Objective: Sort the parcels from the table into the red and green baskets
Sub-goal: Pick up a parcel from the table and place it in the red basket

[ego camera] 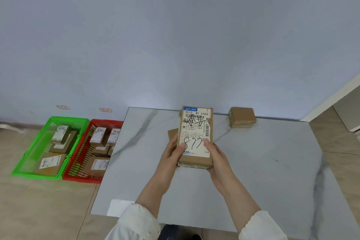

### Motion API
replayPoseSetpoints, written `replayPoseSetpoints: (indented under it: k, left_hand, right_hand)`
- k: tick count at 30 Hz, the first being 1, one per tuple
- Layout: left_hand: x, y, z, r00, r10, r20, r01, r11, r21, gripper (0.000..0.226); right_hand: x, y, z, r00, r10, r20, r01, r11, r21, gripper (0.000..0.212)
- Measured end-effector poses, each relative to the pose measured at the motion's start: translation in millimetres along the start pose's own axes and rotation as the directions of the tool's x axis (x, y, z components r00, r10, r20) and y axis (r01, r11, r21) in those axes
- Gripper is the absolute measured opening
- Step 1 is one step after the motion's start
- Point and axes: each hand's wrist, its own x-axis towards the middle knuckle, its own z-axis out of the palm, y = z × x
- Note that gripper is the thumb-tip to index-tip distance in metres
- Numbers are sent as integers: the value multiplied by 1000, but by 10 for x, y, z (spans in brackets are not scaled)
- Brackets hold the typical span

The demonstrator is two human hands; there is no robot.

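While both hands are raised over the marble-patterned table (253,161), they grip one brown cardboard parcel (195,136) between them, label side facing the camera. The left hand (172,154) is curled around the parcel's lower left edge, thumb pressed flat on the white shipping label (195,132) and the remaining fingers wrapped behind the box. The right hand (215,155) mirrors this on the lower right edge: thumb on the label face, fingers closed under and behind the parcel. Neither hand is spread open; both are closed onto the box. The label carries printed text, barcodes and handwritten black marks.

A second brown parcel (172,132) is partly hidden behind the held one and the left hand; whether it rests flat on the table cannot be determined. A third parcel (242,117) lies at the far edge of the table, well apart from the hands.

On the floor to the left of the table, the red basket (78,169) sits just beside the table edge, and the green basket (29,161) stands directly against its left side. Each basket contains several labelled parcels.
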Motion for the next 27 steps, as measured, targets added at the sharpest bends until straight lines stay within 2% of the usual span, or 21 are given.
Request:
replayPoseSetpoints:
  k: [5,12,16,21,27]
  left_hand:
    - [-175,-63,-422,976,-15,-219,-3,996,-85,36]
    - [-533,-69,-1430,921,-39,-387,-24,987,-157,38]
    - [-759,-91,-2262,908,-4,-419,-58,989,-136,25]
    - [-972,-241,-3471,899,-12,-438,-45,992,-119,27]
    - [-1110,-261,-4485,885,-56,-463,-11,990,-142,26]
  right_hand:
    - [-49,394,406,999,9,46,-7,999,-37,50]
    - [-152,890,1425,997,33,72,-23,990,-139,42]
    - [-190,1274,2209,996,57,74,-42,981,-190,41]
    - [-236,1890,3242,994,89,63,-72,970,-231,37]
    - [-179,2320,4096,985,157,77,-133,959,-251,29]
